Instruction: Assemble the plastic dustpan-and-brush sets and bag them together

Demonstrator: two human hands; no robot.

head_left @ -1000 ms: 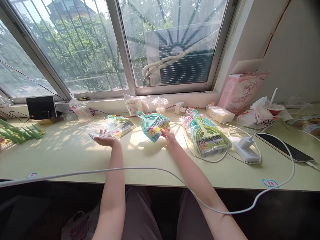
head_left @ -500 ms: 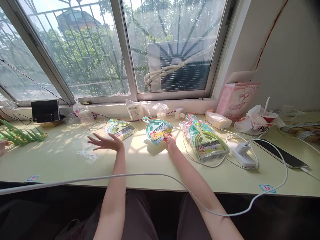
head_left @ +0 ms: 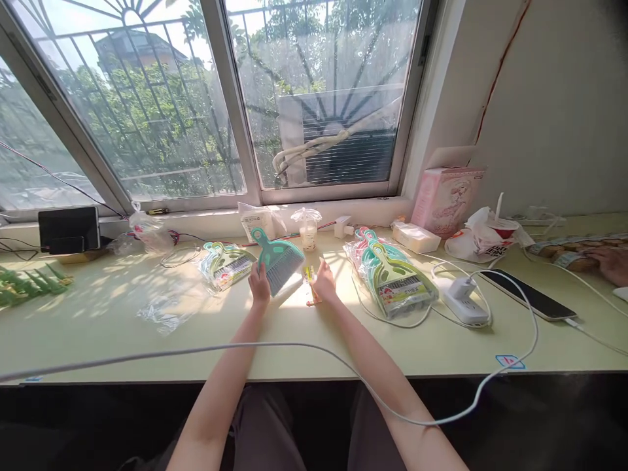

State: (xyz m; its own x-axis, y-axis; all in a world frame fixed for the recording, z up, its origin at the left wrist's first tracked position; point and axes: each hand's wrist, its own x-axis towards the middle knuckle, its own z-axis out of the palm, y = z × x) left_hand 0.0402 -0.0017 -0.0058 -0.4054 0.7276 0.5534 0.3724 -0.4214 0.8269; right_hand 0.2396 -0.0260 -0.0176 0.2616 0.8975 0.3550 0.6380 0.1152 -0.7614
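Teal dustpan with brush, held in left hand at a sunlit worktable

Surface: pale yellow-green table (head_left: 103,347), dappled with light and shadow, set against a barred window (head_left: 171,131) with foliage and an outdoor unit beyond; plain wall at right. Along the back: dark-screened tablet (head_left: 69,229), lidded plastic cup (head_left: 309,234), pink illustrated box (head_left: 447,203). Right side: power strip (head_left: 468,309), dark phone (head_left: 527,294), another person's hand (head_left: 613,265) at the edge. A white cable (head_left: 294,345) crosses the foreground.

Principal item: teal dustpan (head_left: 279,263), tilted, handle to the upper left, grey bristles facing the viewer. Left hand (head_left: 260,284) grasps its near left edge; whether its lower edge meets the table cannot be told.

Accessory: printed label (head_left: 310,284), yellow and red, just right of the dustpan, pinched by the right hand (head_left: 324,282).

Adjacent stock: bagged dustpan set (head_left: 228,267), left of the left hand; pile of bagged sets (head_left: 400,281), right of the right hand; crumpled clear plastic (head_left: 164,314), nearer the front left.
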